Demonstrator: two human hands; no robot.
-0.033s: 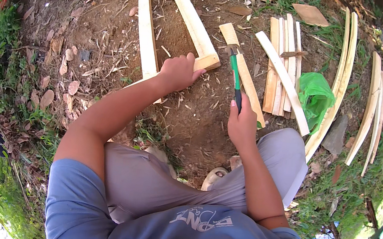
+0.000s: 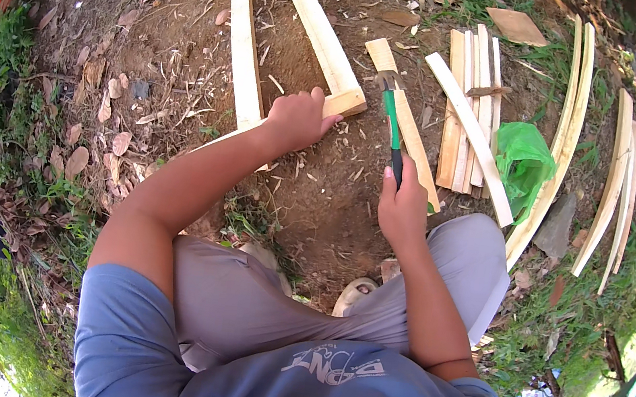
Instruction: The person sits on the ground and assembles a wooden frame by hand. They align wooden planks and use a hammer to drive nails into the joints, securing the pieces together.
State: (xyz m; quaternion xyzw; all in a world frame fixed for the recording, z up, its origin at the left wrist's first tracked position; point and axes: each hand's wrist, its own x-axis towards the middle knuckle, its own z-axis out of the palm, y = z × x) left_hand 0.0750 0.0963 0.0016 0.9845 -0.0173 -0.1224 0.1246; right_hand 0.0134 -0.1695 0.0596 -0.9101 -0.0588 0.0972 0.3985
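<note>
My left hand (image 2: 296, 121) is wrapped round a pale wooden crosspiece (image 2: 345, 104), close to its right end. Two long wooden strips, a left one (image 2: 243, 50) and a right one (image 2: 317, 32), run away from this crosspiece along the ground; the right one meets it at the corner beside my fingers. In my right hand (image 2: 405, 203) is a hammer (image 2: 392, 120) with a green and black handle, its metal head pointing away from me. The hammer head is over a loose wooden slat (image 2: 415, 143), and I cannot tell whether they touch.
Several cut slats (image 2: 450, 136) lie to the right, one slanting across them, beside a green plastic bag (image 2: 522, 166). Long curved strips (image 2: 566, 136) and more strips (image 2: 610, 191) are farther right, near a grey stone (image 2: 556, 225). Dry leaves (image 2: 77, 162) and wood shavings litter the soil.
</note>
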